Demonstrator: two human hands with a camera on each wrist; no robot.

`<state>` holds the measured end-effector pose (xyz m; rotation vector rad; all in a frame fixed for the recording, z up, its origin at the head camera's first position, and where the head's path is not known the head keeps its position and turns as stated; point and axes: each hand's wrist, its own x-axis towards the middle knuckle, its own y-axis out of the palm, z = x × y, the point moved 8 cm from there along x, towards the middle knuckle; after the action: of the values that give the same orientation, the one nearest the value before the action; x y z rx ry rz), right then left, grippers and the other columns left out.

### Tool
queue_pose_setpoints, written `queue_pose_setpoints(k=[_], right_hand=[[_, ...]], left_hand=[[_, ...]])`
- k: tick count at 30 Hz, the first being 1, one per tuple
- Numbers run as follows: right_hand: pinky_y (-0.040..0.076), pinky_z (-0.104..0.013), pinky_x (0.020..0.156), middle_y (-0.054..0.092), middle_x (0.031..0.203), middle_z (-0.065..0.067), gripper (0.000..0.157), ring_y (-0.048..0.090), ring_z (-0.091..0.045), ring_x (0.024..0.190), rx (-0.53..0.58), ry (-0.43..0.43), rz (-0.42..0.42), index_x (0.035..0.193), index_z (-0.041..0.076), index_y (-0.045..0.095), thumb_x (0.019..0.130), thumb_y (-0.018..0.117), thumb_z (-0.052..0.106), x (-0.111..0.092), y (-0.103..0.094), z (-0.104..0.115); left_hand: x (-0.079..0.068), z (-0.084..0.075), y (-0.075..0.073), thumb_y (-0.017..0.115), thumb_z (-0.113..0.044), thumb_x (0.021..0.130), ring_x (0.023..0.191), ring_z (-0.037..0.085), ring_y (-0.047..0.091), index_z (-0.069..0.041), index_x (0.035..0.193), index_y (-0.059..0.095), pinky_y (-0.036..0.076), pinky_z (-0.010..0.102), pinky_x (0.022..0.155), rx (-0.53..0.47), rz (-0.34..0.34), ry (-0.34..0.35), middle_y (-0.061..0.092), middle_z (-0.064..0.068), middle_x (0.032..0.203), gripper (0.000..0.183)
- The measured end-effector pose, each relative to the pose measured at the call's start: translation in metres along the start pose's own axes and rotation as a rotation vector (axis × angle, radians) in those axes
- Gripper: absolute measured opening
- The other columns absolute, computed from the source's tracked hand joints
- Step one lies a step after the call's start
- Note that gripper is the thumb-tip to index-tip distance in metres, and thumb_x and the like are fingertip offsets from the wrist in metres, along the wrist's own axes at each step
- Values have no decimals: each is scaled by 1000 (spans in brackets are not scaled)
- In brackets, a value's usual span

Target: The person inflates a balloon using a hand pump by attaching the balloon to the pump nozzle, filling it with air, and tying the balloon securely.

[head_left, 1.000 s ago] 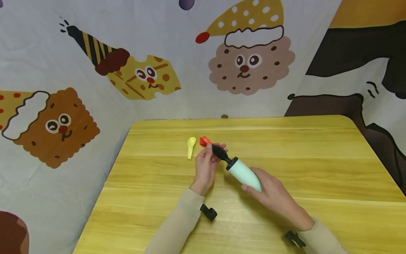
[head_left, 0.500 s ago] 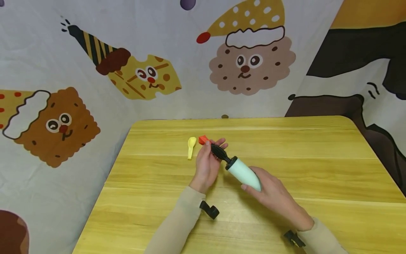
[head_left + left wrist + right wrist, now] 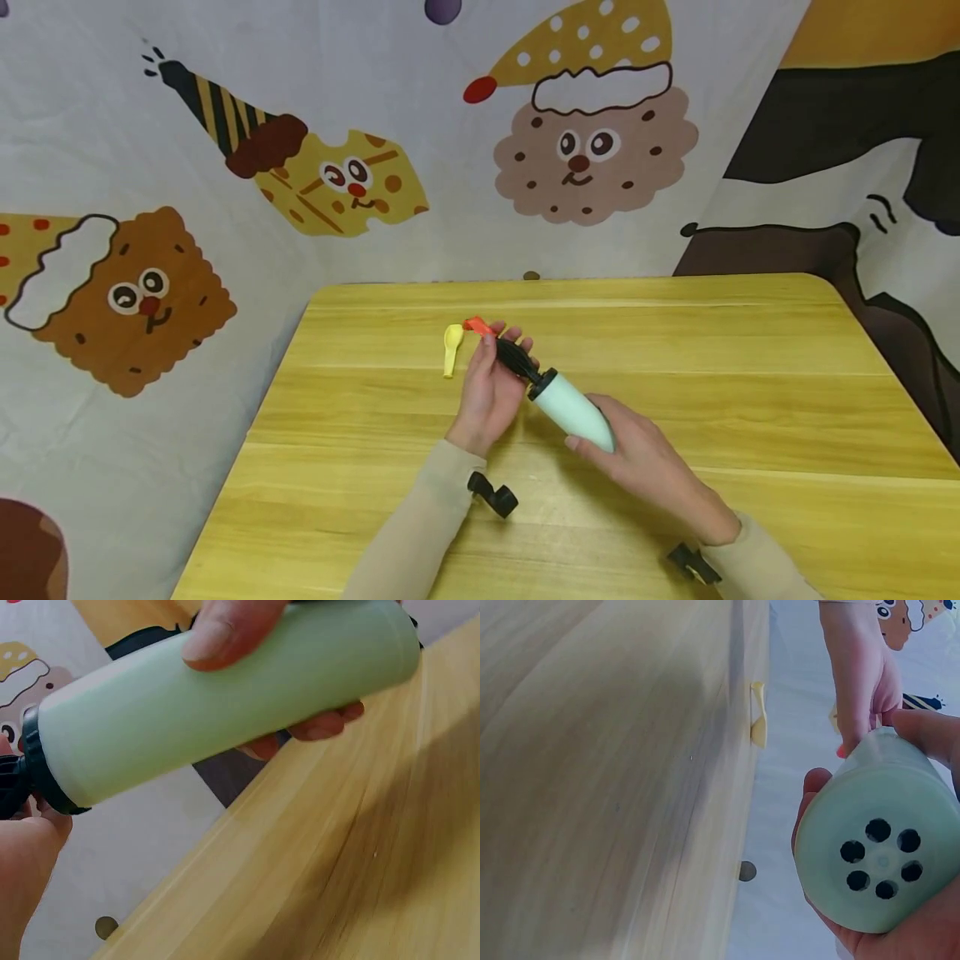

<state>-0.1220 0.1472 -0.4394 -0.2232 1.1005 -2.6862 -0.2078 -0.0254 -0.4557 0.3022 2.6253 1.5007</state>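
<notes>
Mint-green balloon pump (image 3: 573, 408) held tilted above the table (image 3: 712, 358), right hand (image 3: 641, 446) wrapped round its barrel, six dark holes in its end cap in the right wrist view. Left hand (image 3: 491, 392) pinches the red-orange balloon (image 3: 478, 326) by the tip of the pump's black ribbed nozzle (image 3: 516, 358), thumb on top; can't tell how far the neck is on. Yellow balloon (image 3: 453, 348) lies flat on the table just beside the red-orange one, uninflated, cartoon-print backdrop (image 3: 375, 50) behind.
</notes>
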Motion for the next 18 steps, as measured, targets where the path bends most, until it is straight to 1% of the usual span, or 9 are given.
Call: queue_pose_setpoints(k=[2, 4, 8, 10, 12, 14, 16, 18], right_hand=[[53, -40, 76, 68, 116, -6, 61, 62, -16, 92, 10, 1, 7, 139, 8, 58, 94, 76, 45, 0, 0, 0], [53, -41, 77, 68, 117, -6, 61, 62, -17, 93, 18, 7, 15, 139, 8, 58, 94, 75, 45, 0, 0, 0], [54, -43, 80, 68, 119, -6, 62, 63, -18, 95, 18, 26, 24, 139, 8, 58, 94, 75, 46, 1, -1, -1], [54, -44, 80, 69, 120, -7, 62, 63, -19, 96, 19, 34, 27, 140, 8, 58, 94, 75, 47, 1, -1, -1], [54, -44, 81, 69, 119, -7, 63, 63, -19, 96, 26, 40, 35, 140, 8, 58, 94, 75, 47, 1, -1, -1], [54, -43, 80, 69, 118, -7, 62, 64, -19, 95, 37, 43, 45, 140, 7, 58, 95, 74, 47, 1, 0, -1], [55, -42, 79, 69, 116, -8, 62, 64, -19, 94, 51, 40, 56, 140, 6, 58, 95, 74, 46, 1, 1, 0], [55, -42, 78, 70, 115, -8, 61, 64, -19, 93, 51, 27, 65, 140, 5, 58, 97, 72, 45, 1, 3, 2]], left_hand=[[-1, 1, 1, 40, -37, 112, 110, 19, 55, -20, 114, 57, 44, 34, 94, -46, 10, -17, 59, -1, 115, 24], [-2, 1, 3, 36, -41, 112, 109, 19, 52, -20, 109, 55, 42, 34, 95, -83, 29, -32, 58, -2, 112, 29], [-3, 0, 7, 27, -51, 112, 107, 20, 49, -20, 108, 52, 40, 34, 95, -125, 74, -35, 54, 0, 111, 40], [-3, 0, 7, 27, -51, 112, 105, 20, 49, -19, 108, 52, 40, 34, 94, -133, 78, -34, 54, 1, 110, 40], [-3, -1, 6, 29, -45, 113, 104, 20, 49, -19, 108, 53, 41, 34, 93, -114, 68, -25, 55, 1, 109, 36], [-2, -2, 4, 32, -39, 114, 104, 20, 51, -18, 106, 54, 42, 34, 94, -68, 42, -3, 57, 1, 107, 31], [0, -4, 0, 35, -34, 113, 103, 20, 55, -16, 104, 54, 45, 35, 94, 6, 2, 37, 59, 1, 103, 28], [1, -5, -4, 37, -33, 113, 99, 21, 60, -14, 102, 54, 50, 35, 93, 79, -59, 86, 61, 3, 99, 28]])
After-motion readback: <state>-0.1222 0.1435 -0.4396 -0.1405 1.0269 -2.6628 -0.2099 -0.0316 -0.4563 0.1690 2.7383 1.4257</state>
